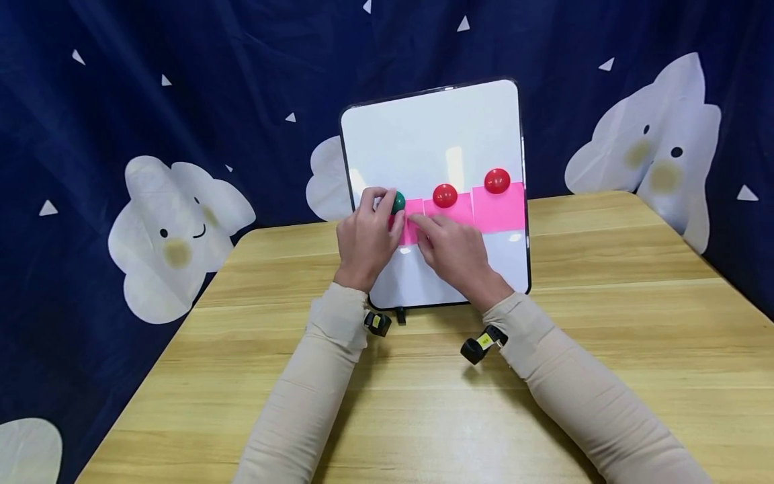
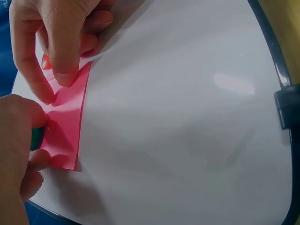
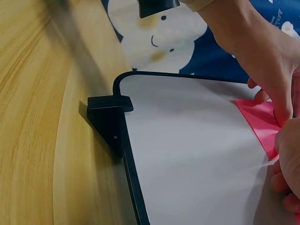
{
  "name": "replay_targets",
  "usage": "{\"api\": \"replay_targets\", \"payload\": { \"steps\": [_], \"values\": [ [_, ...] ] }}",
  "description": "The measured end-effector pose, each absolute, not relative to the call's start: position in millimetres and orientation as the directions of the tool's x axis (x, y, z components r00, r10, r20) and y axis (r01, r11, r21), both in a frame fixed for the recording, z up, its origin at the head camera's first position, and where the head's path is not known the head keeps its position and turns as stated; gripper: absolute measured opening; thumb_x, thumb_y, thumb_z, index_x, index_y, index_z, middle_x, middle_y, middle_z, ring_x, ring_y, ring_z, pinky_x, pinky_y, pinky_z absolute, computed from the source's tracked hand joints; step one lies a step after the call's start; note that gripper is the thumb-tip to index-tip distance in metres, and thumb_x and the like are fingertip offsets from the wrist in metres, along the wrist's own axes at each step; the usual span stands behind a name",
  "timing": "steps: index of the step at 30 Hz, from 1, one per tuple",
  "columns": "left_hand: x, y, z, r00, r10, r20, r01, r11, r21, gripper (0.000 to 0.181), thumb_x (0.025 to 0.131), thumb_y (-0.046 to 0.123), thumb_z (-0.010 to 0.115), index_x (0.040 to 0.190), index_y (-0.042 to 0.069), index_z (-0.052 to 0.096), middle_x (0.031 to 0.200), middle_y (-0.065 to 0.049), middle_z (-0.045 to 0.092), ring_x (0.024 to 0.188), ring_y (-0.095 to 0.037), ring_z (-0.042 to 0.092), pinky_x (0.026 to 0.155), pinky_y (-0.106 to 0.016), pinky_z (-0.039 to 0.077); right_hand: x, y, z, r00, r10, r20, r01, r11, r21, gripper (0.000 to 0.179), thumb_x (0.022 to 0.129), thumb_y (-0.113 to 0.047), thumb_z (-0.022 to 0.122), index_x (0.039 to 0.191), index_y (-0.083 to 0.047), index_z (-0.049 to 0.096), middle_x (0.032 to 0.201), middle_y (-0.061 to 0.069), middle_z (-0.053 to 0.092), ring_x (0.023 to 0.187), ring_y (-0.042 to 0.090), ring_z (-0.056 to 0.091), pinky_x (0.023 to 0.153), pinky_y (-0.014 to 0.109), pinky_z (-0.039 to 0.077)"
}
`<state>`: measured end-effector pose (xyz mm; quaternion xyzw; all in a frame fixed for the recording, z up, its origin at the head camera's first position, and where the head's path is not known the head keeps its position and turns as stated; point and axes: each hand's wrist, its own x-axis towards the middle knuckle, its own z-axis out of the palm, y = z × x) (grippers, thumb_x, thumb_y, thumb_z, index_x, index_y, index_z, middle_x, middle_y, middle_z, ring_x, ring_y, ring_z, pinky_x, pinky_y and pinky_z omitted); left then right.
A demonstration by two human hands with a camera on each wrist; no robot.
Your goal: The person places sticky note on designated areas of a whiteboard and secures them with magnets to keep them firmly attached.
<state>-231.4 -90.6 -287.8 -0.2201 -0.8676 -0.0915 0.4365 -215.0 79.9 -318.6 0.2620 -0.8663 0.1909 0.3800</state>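
Observation:
A white magnetic board (image 1: 423, 144) with a black frame leans up at the back of the table. My left hand (image 1: 365, 238) pinches a round green magnet (image 1: 398, 202) between thumb and fingers, against the leftmost pink paper (image 1: 413, 232). Close beside it, my right hand (image 1: 456, 249) presses its index finger and thumb on that same paper; its other fingers are folded under. In the left wrist view, the paper (image 2: 65, 136) lies between both hands with its lower edge slightly lifted. A middle pink paper (image 1: 462, 210) and a right one (image 1: 498, 212) continue the row.
Two round red magnets, one in the middle (image 1: 445, 195) and one at right (image 1: 497, 181), sit at the top edges of their papers. A black foot (image 3: 110, 103) supports the board's lower edge on the wooden table (image 1: 242, 349). A dark blue cloud-print curtain (image 1: 260, 67) hangs behind.

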Motion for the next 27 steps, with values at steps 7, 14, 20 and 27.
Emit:
{"api": "replay_targets", "payload": {
  "steps": [7, 14, 20, 27],
  "values": [
    [-232, -93, -290, -0.524, 0.285, 0.802, 0.472, 0.882, -0.005, 0.038, 0.096, 0.030, 0.068, 0.127, 0.009, 0.068, 0.119, -0.012, 0.063, 0.064, -0.021, 0.067, 0.054, -0.030, 0.053, -216, 79, -318, -0.571, -0.317, 0.758, -0.607, 0.784, -0.129, 0.038, 0.090, -0.018, 0.075, 0.126, -0.011, 0.069, 0.078, 0.007, 0.068, 0.061, 0.022, 0.061, 0.052, 0.030, 0.047],
    [-228, -106, -302, -0.489, 0.251, 0.835, 0.523, 0.851, 0.051, 0.033, 0.094, 0.028, 0.070, 0.120, 0.008, 0.069, 0.116, -0.013, 0.061, 0.053, -0.018, 0.055, 0.045, -0.029, 0.044, -214, 82, -318, -0.554, -0.341, 0.759, -0.635, 0.763, -0.120, 0.033, 0.090, -0.012, 0.072, 0.123, -0.010, 0.069, 0.070, 0.005, 0.062, 0.055, 0.019, 0.053, 0.049, 0.028, 0.042],
    [-224, -116, -314, -0.448, 0.229, 0.864, 0.570, 0.818, 0.079, 0.028, 0.094, 0.024, 0.070, 0.115, 0.006, 0.071, 0.112, -0.013, 0.060, 0.059, -0.018, 0.058, 0.045, -0.029, 0.044, -209, 85, -318, -0.523, -0.354, 0.775, -0.659, 0.744, -0.104, 0.027, 0.090, -0.010, 0.071, 0.116, -0.006, 0.070, 0.073, 0.006, 0.065, 0.056, 0.018, 0.055, 0.049, 0.027, 0.043],
    [-220, -129, -322, -0.443, 0.211, 0.872, 0.591, 0.800, 0.107, 0.023, 0.094, 0.023, 0.068, 0.107, 0.004, 0.073, 0.109, -0.011, 0.061, 0.058, -0.015, 0.057, 0.045, -0.031, 0.045, -201, 88, -317, -0.506, -0.341, 0.792, -0.663, 0.742, -0.104, 0.021, 0.087, -0.008, 0.071, 0.107, -0.002, 0.071, 0.075, 0.007, 0.066, 0.055, 0.018, 0.055, 0.048, 0.027, 0.043]
  ]
}}
